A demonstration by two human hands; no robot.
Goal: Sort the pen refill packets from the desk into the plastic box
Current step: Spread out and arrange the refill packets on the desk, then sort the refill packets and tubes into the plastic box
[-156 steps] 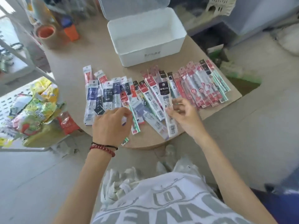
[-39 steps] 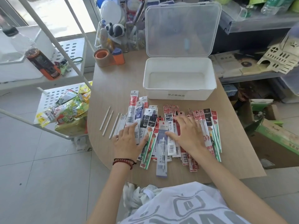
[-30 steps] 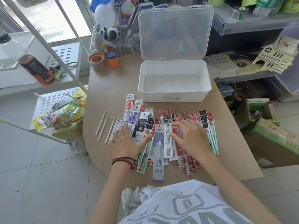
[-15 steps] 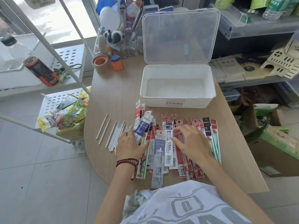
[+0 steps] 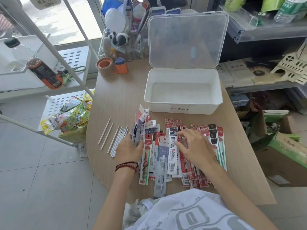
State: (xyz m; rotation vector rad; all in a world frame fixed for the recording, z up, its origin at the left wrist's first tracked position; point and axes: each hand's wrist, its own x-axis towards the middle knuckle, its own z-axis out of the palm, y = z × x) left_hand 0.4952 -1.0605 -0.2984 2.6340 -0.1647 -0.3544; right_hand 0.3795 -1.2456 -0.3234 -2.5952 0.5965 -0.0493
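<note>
Glossy plastic sleeves, flat and narrow: the pen refill packets (image 5: 163, 151) lie in an overlapping row on the desk (image 5: 119, 100), under and between the two hands. I read each as a long strip with a printed header in red, black or pale blue and a barcode at its near end. Their long axes run away from the person, headers toward the plastic box (image 5: 182, 107), only slightly fanned.

The left hand (image 5: 128, 150) grips a small sheaf at the row's left end, fingers curled round it, and that sheaf tilts up on edge. The right hand (image 5: 196, 150) rests on the red packets with fingers spread and relaxed, gripping nothing, index tip by a black header.

Just left of the left hand I see thin white sticks (image 5: 116, 138), loose and roughly parallel to the packets. Beyond both hands stands the box, white, smooth-walled and round-cornered, with its translucent lid (image 5: 186, 40) upright at the far side. Beyond the left hand sits a brown tape roll (image 5: 105, 66) with an orange core. The desk is pale woodgrain with a curved edge.
</note>
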